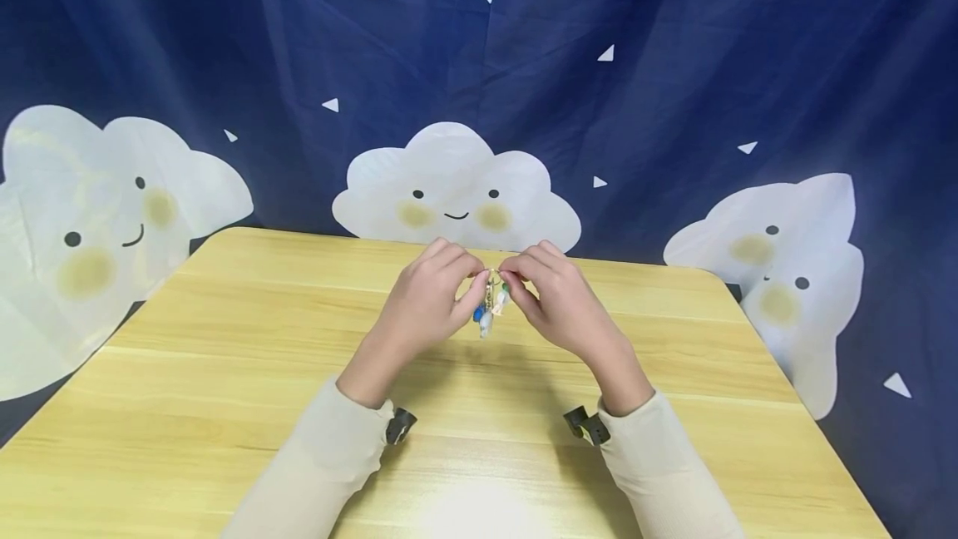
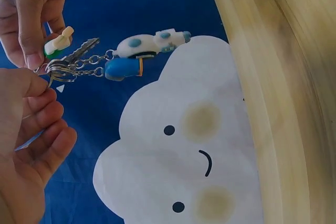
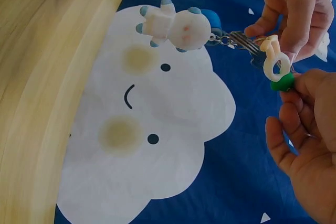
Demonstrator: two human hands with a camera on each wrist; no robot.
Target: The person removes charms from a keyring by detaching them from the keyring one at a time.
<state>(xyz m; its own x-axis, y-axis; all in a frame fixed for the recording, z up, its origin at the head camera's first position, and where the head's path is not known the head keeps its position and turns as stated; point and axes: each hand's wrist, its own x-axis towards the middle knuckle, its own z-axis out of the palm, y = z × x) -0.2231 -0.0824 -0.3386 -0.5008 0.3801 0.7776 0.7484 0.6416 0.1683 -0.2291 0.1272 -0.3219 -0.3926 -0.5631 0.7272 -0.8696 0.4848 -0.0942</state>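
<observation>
Above the table, a bunch of keys with charms hangs between my two hands. My left hand (image 1: 430,298) pinches the metal key ring (image 2: 60,70) between thumb and forefinger. Facing it, my right hand (image 1: 557,302) pinches at the ring's other side, beside a small charm (image 3: 276,69) with a green, a white and a peach part. A key (image 2: 81,51) sticks out from the ring. Short chains carry a white figure charm (image 3: 184,30) with blue-tipped limbs and a blue charm (image 2: 122,68). Fingertips partly hide where the right hand meets the ring.
The wood-grain table (image 1: 224,373) spreads below both arms, with a bright glare near its front. Behind it hangs a dark blue curtain (image 1: 419,40) with smiling clouds and small white triangles. Black straps (image 1: 400,425) sit at both sleeve cuffs.
</observation>
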